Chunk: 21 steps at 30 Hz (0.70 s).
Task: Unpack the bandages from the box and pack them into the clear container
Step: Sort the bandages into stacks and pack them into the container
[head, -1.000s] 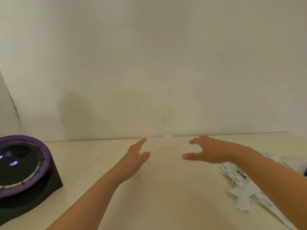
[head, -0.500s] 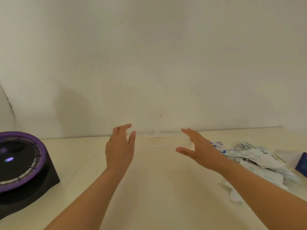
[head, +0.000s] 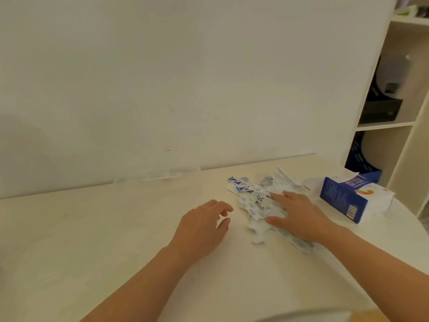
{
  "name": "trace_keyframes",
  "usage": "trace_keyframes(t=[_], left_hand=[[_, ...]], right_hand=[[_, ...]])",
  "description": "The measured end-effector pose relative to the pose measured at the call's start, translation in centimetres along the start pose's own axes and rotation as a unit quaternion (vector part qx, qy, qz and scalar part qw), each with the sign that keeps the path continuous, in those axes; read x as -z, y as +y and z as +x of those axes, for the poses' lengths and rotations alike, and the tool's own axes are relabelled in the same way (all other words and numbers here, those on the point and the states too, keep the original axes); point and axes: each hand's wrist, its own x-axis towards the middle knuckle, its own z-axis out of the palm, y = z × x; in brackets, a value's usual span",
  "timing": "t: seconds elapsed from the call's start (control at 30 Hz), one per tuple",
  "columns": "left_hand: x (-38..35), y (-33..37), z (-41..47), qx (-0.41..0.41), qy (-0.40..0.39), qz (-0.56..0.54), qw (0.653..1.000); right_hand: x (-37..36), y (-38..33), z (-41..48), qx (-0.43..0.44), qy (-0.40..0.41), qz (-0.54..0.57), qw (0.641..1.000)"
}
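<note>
Looks like gathering: right hand [head: 299,217] flat on the bandages [head: 254,201], fingers [head: 278,196] straight, left hand [head: 202,226] loose and empty. Next, scoop them into the back-edge container [head: 162,175].

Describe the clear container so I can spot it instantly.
Follow the cream table to its far edge at the white wall. The clear container sits there, left of the bandage pile. It is see-through, showing only faint pale edges, unlike the blue box far right.
</note>
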Motion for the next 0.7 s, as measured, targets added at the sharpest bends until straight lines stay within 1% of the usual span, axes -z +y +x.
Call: trace_keyframes(t=[0.07, 0.13, 0.27, 0.37, 0.53, 0.63, 0.7], left_hand=[[-0.9, 0.4, -0.2, -0.003, -0.027, 0.011, 1.0], [-1.2, 0.3, -0.5, -0.008, -0.033, 0.016, 0.999], [-1.6, -0.3, -1.0, -0.015, -0.03, 0.012, 0.999], [-1.4, -0.6, -1.3, -0.013, -0.024, 0.003, 1.0], [-0.9, -0.8, -1.5, -0.018, -0.004, -0.004, 1.0], [-1.0, -0.9, -1.4, -0.018, 0.019, -0.016, 1.0], [-1.1, -1.0, -1.4, -0.02, 0.036, -0.025, 0.999]], right_hand=[[-0.3, 0.2, -0.4, 0.011, 0.065, 0.014, 0.998], [-0.2, 0.1, -0.4, 0.014, 0.116, 0.037, 0.992], [0.2, 0.1, 0.1, 0.011, 0.146, 0.068, 0.987], [0.9, -0.2, 0.5, 0.03, 0.163, 0.112, 0.98], [2.5, 0.1, 0.6, 0.034, 0.192, 0.103, 0.975], [4.0, 0.2, 0.2, 0.036, 0.238, 0.1, 0.965], [4.9, 0.1, -0.1, 0.034, 0.29, 0.13, 0.947]])
